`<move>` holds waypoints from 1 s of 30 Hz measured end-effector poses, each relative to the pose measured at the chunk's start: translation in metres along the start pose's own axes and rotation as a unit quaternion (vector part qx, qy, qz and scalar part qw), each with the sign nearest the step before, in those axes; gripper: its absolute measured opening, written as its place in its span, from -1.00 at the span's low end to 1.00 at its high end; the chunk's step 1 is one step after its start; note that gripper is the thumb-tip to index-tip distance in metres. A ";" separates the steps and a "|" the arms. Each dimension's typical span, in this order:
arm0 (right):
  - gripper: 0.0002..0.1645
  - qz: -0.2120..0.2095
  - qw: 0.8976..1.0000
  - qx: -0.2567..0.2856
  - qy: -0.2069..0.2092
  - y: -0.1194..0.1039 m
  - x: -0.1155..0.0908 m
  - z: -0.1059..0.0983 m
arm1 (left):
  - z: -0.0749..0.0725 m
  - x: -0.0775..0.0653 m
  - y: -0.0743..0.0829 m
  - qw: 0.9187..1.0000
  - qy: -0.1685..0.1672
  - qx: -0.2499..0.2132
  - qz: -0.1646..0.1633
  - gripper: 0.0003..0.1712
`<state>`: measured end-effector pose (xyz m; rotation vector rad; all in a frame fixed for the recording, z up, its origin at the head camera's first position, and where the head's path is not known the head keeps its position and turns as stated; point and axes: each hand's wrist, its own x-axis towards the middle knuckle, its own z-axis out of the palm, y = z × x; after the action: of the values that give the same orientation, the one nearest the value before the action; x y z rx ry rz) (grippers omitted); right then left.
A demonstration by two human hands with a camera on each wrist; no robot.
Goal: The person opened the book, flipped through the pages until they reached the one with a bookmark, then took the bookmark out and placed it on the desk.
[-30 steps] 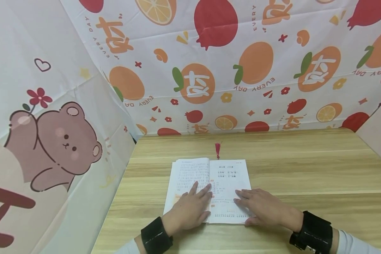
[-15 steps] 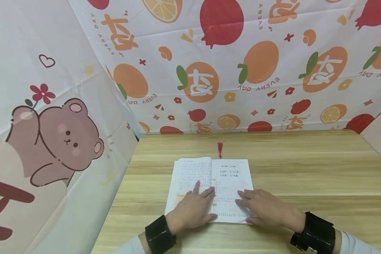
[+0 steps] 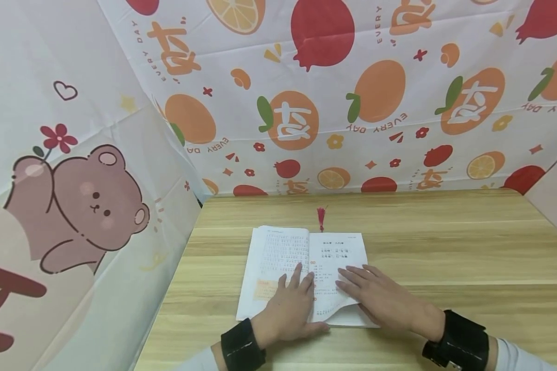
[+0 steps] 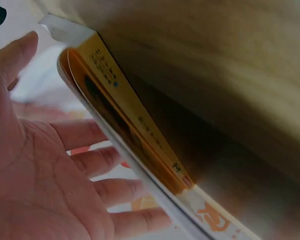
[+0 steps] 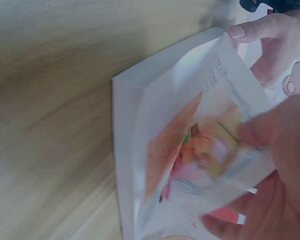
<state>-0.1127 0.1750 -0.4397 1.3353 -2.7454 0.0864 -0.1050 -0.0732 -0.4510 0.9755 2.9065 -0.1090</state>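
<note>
An open book (image 3: 278, 245) lies on the wooden table, printed text on both pages. Straight fingers of my left hand (image 3: 290, 309) rest on it near the centre fold, its thumb reaching past the lower edge. My right hand (image 3: 382, 296) pinches the right-hand page (image 3: 327, 306), fingers on top and thumb underneath. That page's lower corner curls up off the pages below. From the right wrist, the raised page (image 5: 190, 155) shows a coloured picture on its underside, with the thumb against it. The left wrist view catches the book's orange spine (image 4: 135, 125) beside my spread fingers.
A red tassel (image 3: 321, 219) sticks out beyond the book's top edge. The wooden table (image 3: 445, 232) extends to both sides. A fruit-print cloth (image 3: 334, 134) hangs behind it, and a bear-print cloth (image 3: 97, 201) hangs on the left.
My right hand has moved slightly up the page, and the page's lower right corner has lifted and curled leftward. My left hand has shifted a little right.
</note>
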 end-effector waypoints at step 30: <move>-0.02 0.056 0.992 0.065 -0.097 -0.003 -0.012 0.007 | -0.001 -0.019 -0.007 0.988 0.070 0.136 -0.008 -0.37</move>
<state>-0.1033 0.1820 -0.4479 1.2825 -3.0255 0.1520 -0.0940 -0.0897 -0.4481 1.0340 3.0870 -0.4680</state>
